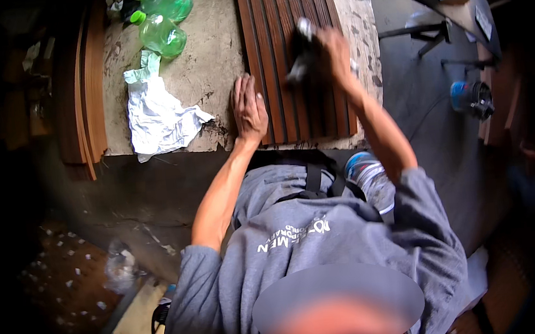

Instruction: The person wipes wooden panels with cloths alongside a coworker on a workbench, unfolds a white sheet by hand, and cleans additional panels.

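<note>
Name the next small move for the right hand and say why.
Probably slide the right hand, with the blurred dark-and-silver thing it seems to hold, along the ribbed brown panel: both are over it, and the left hand rests at the panel's left edge, perhaps steadying it.

The panel lies on the table, toward its right edge. Left of the panel lies a cloth, with bottles behind it; boards lie farthest left.
</note>
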A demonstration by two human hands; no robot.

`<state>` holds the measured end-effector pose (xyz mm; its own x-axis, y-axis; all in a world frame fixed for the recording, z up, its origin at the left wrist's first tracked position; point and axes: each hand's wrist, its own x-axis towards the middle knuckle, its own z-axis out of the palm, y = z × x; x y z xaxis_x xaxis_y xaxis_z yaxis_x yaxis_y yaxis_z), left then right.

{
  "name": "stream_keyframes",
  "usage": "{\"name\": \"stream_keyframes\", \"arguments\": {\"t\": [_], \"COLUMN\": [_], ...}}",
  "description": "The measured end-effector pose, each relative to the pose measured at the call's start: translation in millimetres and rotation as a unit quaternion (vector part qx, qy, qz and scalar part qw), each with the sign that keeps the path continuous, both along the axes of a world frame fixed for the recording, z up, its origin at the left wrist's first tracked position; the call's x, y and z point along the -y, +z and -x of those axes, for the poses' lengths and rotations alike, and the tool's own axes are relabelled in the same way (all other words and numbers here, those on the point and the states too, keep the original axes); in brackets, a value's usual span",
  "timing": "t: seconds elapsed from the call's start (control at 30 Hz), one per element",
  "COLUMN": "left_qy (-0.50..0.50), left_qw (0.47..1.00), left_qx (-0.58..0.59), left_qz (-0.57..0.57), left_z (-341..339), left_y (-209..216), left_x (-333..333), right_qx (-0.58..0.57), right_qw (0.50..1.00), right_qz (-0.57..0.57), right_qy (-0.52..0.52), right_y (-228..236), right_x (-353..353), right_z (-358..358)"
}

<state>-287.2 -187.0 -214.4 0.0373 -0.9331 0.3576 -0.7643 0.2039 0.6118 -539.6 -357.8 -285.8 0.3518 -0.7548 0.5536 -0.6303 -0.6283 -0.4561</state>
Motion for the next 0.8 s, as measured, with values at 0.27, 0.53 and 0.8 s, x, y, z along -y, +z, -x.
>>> {"name": "stream_keyframes", "arguments": {"t": [0.27,0.53,0.8], "left_qy": [0.073,0.061,0.165], "left_qw": [0.997,0.998,0.964], "left_qx": [0.007,-0.024,-0.204], "left_qz": [0.005,0.011,0.04], "left_z": [-13,-7,-18], "left_y": [6,9,1], "left_x": [-29,-20,-34], "right_qx": [-0.107,-0.052,-0.005], "right_qw": [0.975,0.998,0.97], "right_qz": [-0.164,-0.004,0.019], "right_qy": [0.107,-0.031,0.241], "right_y": [99,76,65], "right_x": [-178,66,-127], "right_z": [-35,-112,-83]}}
